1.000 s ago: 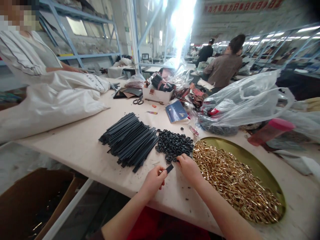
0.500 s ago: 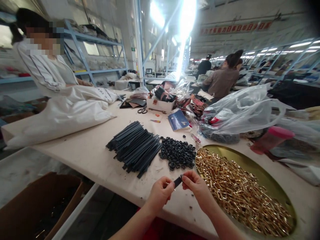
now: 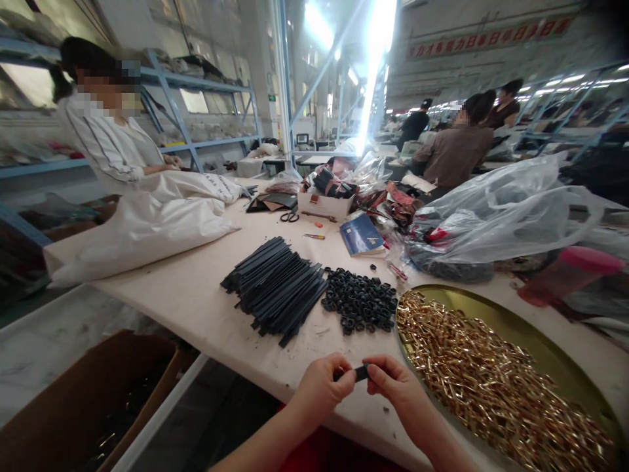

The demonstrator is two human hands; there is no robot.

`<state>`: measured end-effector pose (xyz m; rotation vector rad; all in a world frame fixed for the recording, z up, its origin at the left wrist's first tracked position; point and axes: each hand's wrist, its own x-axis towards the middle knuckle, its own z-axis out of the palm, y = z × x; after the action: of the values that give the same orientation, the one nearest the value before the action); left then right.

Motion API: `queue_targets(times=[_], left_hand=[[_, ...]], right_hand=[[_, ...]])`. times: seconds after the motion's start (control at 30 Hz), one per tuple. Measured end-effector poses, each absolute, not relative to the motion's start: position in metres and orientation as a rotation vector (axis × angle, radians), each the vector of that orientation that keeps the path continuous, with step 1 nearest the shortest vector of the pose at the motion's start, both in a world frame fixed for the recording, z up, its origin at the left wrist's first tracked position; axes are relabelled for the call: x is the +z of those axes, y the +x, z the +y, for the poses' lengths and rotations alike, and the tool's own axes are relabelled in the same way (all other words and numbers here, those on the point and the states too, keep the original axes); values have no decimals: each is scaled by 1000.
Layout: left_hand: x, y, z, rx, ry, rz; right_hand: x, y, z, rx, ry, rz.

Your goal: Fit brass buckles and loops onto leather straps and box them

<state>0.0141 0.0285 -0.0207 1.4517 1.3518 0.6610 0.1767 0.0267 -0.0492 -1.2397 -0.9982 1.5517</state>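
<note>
Both your left hand and right hand now pinch the short black strip, low centre of frame. A second ago your right hand was at the black rings.

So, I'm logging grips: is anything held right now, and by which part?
A small black strip, pinched at its two ends: the left hand grips the left end, the right hand the right end.
</note>
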Motion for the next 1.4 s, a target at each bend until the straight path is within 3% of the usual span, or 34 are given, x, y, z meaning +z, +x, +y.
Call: queue_targets(times=[0.33,0.57,0.87,1.1,1.27,1.4], left_hand=[[-25,34,19,857,1375,1326],[-27,24,20,686,1369,1144],[-23,21,14,680,1487,1254],[-24,12,18,379,1692,1482],[-19,8,20,417,1408,1246],[-12,9,19,481,1213,1054]], right_hand=[[-47,167,17,1673,-1109,-770],[-54,170,7,1502,-1151,-823],[-38,168,-4,1885,-1014,-718],[-46,167,-5,2118,-949,-558],[-51,170,-2,1957,-1018,-667],[-51,171,3,1601,-1240,-861]])
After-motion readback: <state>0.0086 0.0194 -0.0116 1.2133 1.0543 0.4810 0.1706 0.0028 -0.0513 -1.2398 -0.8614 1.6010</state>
